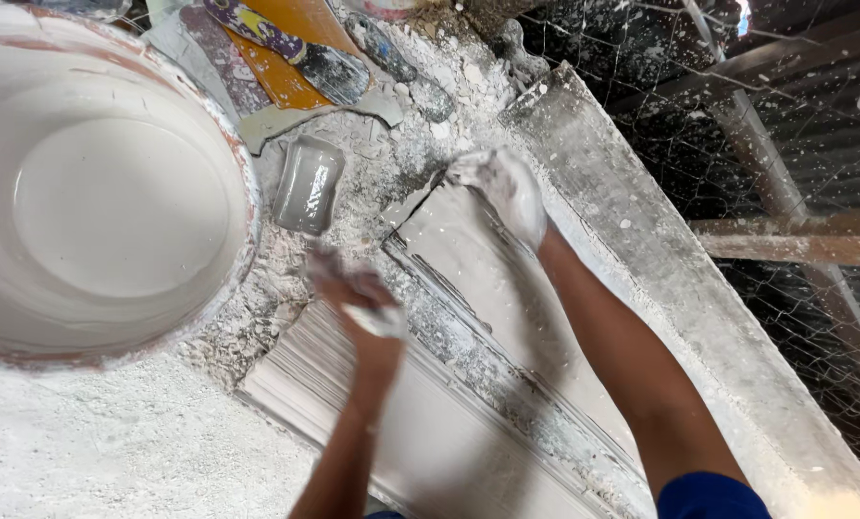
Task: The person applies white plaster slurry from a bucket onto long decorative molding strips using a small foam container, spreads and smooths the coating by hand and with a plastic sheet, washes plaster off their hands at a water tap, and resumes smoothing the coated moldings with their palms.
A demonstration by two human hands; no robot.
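My right hand (507,187), coated in white plaster, presses flat on the far end of a wet plaster panel (468,279) lying in a long mould. Blurred and also plastered, my left hand (358,293) sits at the panel's left edge, fingers curled over the ridged moulding strip (353,404); whether it grips anything is unclear. A small grey rectangular cup (308,183) lies just beyond my left hand.
A large white basin (242,173) of liquid plaster fills the left. Scrapers and trowels (324,67) lie at the top on an orange board. Plaster crumbs cover the bench. A long straightedge board (660,259) borders the mould on the right, wire mesh (795,125) beyond.
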